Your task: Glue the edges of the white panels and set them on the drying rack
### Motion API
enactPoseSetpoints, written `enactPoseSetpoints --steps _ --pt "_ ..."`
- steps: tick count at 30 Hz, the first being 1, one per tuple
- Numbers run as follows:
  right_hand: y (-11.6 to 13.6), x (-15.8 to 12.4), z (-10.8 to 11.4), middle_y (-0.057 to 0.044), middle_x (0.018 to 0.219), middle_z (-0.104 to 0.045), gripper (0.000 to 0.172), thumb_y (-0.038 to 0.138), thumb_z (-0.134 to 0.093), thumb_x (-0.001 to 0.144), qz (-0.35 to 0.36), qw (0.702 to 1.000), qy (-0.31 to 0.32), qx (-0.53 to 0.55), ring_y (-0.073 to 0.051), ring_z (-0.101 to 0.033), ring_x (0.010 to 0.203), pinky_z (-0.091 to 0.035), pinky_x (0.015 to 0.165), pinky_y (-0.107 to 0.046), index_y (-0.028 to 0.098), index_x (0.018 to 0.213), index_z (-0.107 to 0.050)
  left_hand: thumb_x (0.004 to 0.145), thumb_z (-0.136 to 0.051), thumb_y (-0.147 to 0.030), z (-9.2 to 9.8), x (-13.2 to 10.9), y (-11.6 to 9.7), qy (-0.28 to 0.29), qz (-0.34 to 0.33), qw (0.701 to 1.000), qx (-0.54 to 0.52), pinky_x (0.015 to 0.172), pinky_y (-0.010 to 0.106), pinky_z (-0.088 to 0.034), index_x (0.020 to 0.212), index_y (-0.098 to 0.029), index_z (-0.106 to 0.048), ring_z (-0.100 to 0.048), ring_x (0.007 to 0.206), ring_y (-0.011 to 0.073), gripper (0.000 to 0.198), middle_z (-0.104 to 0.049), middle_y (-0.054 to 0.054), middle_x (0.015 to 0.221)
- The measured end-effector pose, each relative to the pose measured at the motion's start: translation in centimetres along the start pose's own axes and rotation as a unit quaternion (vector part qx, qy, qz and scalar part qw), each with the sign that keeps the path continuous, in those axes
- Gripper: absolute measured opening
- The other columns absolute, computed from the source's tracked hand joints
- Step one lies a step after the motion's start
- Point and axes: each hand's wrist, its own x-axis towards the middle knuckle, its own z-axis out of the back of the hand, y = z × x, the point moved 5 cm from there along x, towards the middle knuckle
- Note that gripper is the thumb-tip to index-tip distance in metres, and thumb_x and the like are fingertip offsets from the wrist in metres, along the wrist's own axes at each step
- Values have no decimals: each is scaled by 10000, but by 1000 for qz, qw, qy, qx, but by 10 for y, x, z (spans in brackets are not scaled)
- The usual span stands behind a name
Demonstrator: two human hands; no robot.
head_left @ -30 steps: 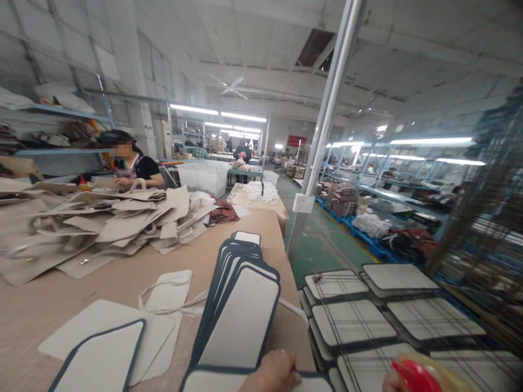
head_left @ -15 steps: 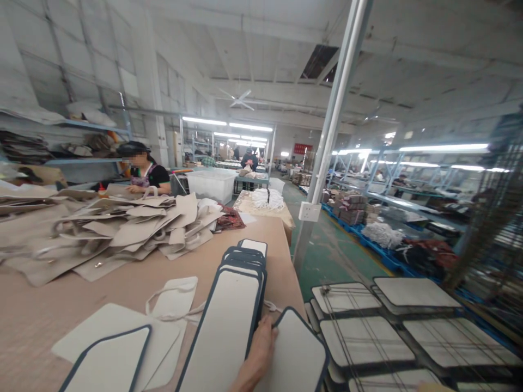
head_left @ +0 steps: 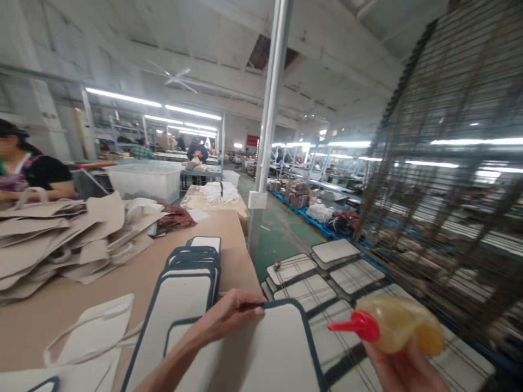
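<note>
My left hand [head_left: 231,316] pinches the top edge of a white panel with dark blue edging [head_left: 272,345], which is tilted up in front of me. In my right hand [head_left: 398,365] is a clear plastic glue bottle [head_left: 402,324] holding yellowish liquid, with its red nozzle pointing left toward the panel. A stack of similar dark-edged panels [head_left: 186,291] lies on the table just beyond my left forearm. Left of that stack sits a pale bag piece with cord handles [head_left: 93,326].
Beige bag pieces [head_left: 77,234] are heaped on the table [head_left: 223,228] at left, near a seated person [head_left: 38,171]. A metal post [head_left: 269,120] stands beyond the table edge. At right are a rack of panels [head_left: 304,291] and a tall wire mesh [head_left: 445,136].
The view has swung to the right. My left hand has raised the panel from beside the stack. The glue bottle in my right hand has come into view.
</note>
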Motion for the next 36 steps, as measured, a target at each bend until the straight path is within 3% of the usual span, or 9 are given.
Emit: enactPoseSetpoints --steps 2,5,8,13,21,24,29,36 --pt "24 -14 -18 -37 1050 -678 478 531 -785 450 32 998 49 38 -287 -586 1047 -405 991 -458 310 863 -692 854 -498 -428 -6 -2 -20 86 -14 995 49 590 179 -313 746 -104 -635 -400 636 100 368 -481 -21 648" --pt "51 -29 -36 -28 1067 -668 702 425 -868 311 80 990 108 43 -307 -573 1060 -224 1080 -508 337 974 -654 863 -509 -364 -15 -1 -42 182 -45 976 115 592 175 -327 737 -117 -656 -434 626 106 314 -506 -15 637" --pt "65 -35 -41 -59 1006 -676 764 393 -878 285 95 982 161 -2 -354 -584 1025 -291 1018 -584 327 1007 -639 866 -509 -302 -23 6 -62 247 -79 954 150 605 167 -366 807 -135 -699 -505 652 126 259 -600 11 682" --pt "75 -42 -48 -79 971 -675 569 375 -834 474 106 944 303 -79 -346 -611 968 -424 912 -559 296 1003 -640 857 -538 -231 -38 17 -80 336 -89 919 187 640 148 -418 955 -117 -726 -598 713 142 241 -707 53 809" --pt "77 -42 -50 6 904 -653 553 277 -843 459 76 926 365 -51 -246 -623 861 -520 785 -402 340 969 -638 795 -600 -122 -54 22 -92 407 -81 902 118 734 181 -478 989 -77 -727 -662 836 201 236 -730 70 890" --pt "74 -41 -50 8 847 -642 605 238 -859 400 63 932 353 -51 -228 -618 816 -518 772 -375 306 962 -645 791 -598 -120 -57 22 -97 421 -71 901 78 759 197 -487 987 -60 -726 -660 868 211 241 -729 79 919" --pt "74 -42 -54 -1 826 -651 602 287 -875 373 64 935 345 -53 -234 -628 792 -524 750 -386 282 935 -658 788 -605 -132 -57 20 -98 418 -49 905 57 757 189 -492 1005 -76 -723 -655 873 194 253 -729 55 928" --pt "74 -46 -51 -36 877 -676 589 309 -860 446 60 909 408 -55 -259 -640 838 -516 782 -414 284 998 -655 787 -617 -145 -51 16 -96 394 -44 917 49 698 172 -492 984 -78 -730 -653 835 180 237 -731 48 904"
